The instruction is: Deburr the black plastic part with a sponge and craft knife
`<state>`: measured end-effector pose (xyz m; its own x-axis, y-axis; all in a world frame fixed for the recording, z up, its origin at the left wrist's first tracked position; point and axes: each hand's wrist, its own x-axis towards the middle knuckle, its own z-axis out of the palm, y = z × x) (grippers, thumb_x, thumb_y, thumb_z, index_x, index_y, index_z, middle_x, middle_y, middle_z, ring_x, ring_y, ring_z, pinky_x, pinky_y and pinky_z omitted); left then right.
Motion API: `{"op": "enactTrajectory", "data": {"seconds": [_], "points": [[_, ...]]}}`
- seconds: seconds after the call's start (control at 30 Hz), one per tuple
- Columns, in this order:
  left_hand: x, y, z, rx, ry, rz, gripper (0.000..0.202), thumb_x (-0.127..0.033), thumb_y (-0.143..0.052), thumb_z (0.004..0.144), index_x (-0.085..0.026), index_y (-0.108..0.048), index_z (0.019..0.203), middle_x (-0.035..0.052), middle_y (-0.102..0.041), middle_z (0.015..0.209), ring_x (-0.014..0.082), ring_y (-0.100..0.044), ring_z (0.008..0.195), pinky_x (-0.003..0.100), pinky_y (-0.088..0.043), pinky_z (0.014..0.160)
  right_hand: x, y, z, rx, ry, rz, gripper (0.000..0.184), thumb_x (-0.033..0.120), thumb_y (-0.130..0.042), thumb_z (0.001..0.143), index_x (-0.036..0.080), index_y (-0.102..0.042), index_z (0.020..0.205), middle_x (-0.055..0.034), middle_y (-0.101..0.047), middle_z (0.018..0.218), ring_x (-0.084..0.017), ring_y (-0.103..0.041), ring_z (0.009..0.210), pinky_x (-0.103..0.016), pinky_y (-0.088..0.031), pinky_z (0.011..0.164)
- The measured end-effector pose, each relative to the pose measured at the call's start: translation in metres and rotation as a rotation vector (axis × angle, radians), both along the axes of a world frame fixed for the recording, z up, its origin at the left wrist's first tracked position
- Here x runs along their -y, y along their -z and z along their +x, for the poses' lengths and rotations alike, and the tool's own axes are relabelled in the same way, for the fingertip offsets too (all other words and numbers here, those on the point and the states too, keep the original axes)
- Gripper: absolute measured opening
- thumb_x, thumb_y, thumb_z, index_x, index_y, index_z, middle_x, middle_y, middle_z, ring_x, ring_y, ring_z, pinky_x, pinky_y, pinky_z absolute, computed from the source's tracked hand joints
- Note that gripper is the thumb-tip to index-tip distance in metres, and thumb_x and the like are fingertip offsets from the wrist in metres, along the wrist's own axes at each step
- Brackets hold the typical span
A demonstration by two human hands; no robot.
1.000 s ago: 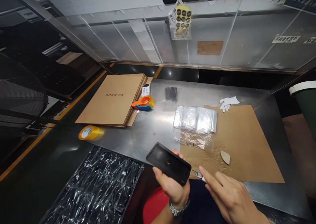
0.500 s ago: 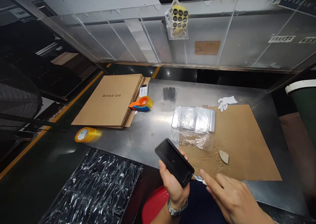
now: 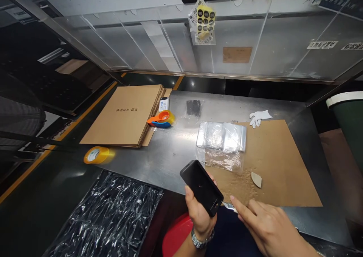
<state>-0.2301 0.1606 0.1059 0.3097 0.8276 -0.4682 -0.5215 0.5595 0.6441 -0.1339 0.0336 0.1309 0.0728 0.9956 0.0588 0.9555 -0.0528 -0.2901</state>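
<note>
My left hand (image 3: 200,216) is wrapped round a black rectangular plastic case (image 3: 200,187), holding it tilted above the table's front edge. In my right hand (image 3: 268,223) is a small knife (image 3: 230,206), gripped with the index finger stretched along it. Its blade tip is at the lower right corner of the black case; whether it touches cannot be told. Most of the knife's handle is hidden by my fingers. Beyond the case, a stack of clear plastic bags (image 3: 222,136) lies partly on a cardboard sheet (image 3: 279,166).
A cream-coloured wedge (image 3: 256,180) and a white glove (image 3: 260,118) lie to the right. Flattened cartons (image 3: 121,115), a tape dispenser (image 3: 161,118) and a yellow tape roll (image 3: 96,155) are on the left. Black plastic wrapping (image 3: 113,215) stands at the lower left, a red stool (image 3: 177,236) below.
The black case has turned slightly in my left hand, so that a slot at its lower end shows more. My right hand and the knife have hardly moved.
</note>
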Motion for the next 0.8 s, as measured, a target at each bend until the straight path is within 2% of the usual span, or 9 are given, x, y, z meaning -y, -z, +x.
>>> {"op": "enactTrajectory", "data": {"seconds": [0.27,0.43,0.6,0.8], "points": [[-0.001,-0.003,-0.002,-0.049,0.06,-0.086,0.047,-0.058,-0.057,0.066,-0.015,-0.065,0.082,0.0052,-0.062,0.072,0.0147,-0.056,0.061,0.024,-0.046,0.052,-0.002,0.001,0.004,0.01,-0.008,-0.003,0.038,0.023,-0.02,0.096,0.014,-0.048,0.12,-0.0005,-0.054,0.06,-0.012,-0.053,0.048,-0.023,-0.033,0.042],[-0.006,-0.005,-0.001,-0.051,0.145,-0.182,0.048,-0.058,-0.055,0.068,-0.014,-0.065,0.081,0.0057,-0.062,0.071,0.0137,-0.056,0.061,0.021,-0.046,0.051,-0.001,-0.002,0.009,-0.151,-0.015,-0.008,0.034,0.023,-0.024,0.096,0.013,-0.047,0.119,-0.0008,-0.058,0.064,-0.012,-0.056,0.053,-0.022,-0.037,0.045],[-0.007,-0.009,0.002,-0.086,0.211,-0.243,0.048,-0.058,-0.053,0.07,-0.012,-0.064,0.08,0.0054,-0.061,0.068,0.0124,-0.054,0.057,0.02,-0.043,0.047,0.0,-0.004,0.009,-0.27,0.036,-0.138,0.03,0.022,-0.023,0.095,0.018,-0.053,0.096,0.0007,-0.058,0.063,-0.013,-0.058,0.053,-0.024,-0.036,0.048],[-0.01,-0.011,0.004,-0.105,0.258,-0.277,0.047,-0.056,-0.054,0.071,-0.011,-0.066,0.078,0.0066,-0.063,0.067,0.0128,-0.056,0.058,0.021,-0.045,0.052,-0.002,-0.004,0.007,-0.192,0.029,-0.242,0.025,0.022,-0.027,0.094,0.022,-0.048,0.081,0.0031,-0.057,0.057,-0.014,-0.05,0.042,-0.027,-0.024,0.043]]}}
